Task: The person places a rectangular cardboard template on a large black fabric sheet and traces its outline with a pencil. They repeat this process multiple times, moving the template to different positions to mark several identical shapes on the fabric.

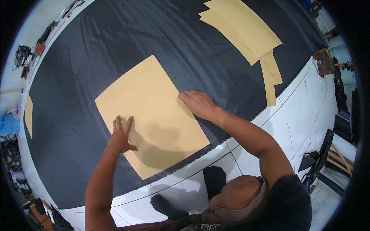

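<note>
A large tan paper pattern piece (154, 104) lies flat on black fabric (96, 57) spread over a white table. My left hand (121, 134) presses flat on the piece's near-left part, fingers together and pointing away from me. My right hand (197, 103) rests palm down on the piece's right edge, partly on the black fabric. Neither hand holds anything.
A stack of tan pattern pieces (243, 29) lies at the far right of the fabric, and another tan piece (28, 113) pokes in at the left edge. The white table (293, 115) shows along the near right. Cables and tools (23, 56) lie far left. A black chair (320, 154) stands right.
</note>
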`<action>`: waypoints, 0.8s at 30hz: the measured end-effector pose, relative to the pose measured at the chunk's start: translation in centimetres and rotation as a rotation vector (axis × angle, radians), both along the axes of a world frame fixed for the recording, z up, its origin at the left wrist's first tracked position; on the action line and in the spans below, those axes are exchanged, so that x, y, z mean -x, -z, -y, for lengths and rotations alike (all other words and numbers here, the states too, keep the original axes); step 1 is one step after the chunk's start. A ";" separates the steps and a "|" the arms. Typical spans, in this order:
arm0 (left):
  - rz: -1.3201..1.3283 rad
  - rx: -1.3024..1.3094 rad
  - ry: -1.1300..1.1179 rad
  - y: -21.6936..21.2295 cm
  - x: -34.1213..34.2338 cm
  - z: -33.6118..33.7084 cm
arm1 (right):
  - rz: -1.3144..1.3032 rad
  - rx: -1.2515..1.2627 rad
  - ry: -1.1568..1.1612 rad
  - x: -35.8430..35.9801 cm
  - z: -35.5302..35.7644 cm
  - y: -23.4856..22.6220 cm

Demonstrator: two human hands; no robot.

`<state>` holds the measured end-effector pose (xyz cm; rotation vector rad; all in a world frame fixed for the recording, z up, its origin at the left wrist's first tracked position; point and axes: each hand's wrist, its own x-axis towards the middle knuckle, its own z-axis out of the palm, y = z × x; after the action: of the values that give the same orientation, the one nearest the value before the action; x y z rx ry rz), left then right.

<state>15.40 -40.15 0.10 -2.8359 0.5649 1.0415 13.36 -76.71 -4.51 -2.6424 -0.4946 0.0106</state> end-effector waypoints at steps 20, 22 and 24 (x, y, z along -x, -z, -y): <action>0.017 -0.035 -0.006 0.9 0.2 -0.5 | -0.173 0.041 -0.029 8.6 1.5 -1.2; -0.012 -0.074 -0.033 0.5 0.2 -0.1 | -0.210 0.052 -0.049 11.0 2.0 -1.3; 0.016 -0.032 -0.020 0.4 0.2 -0.1 | -0.254 0.053 -0.052 15.0 2.7 -1.2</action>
<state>15.16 -40.04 -0.30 -2.8251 0.5150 1.0212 -1.60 -79.45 -3.34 -2.6283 -0.4812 0.3749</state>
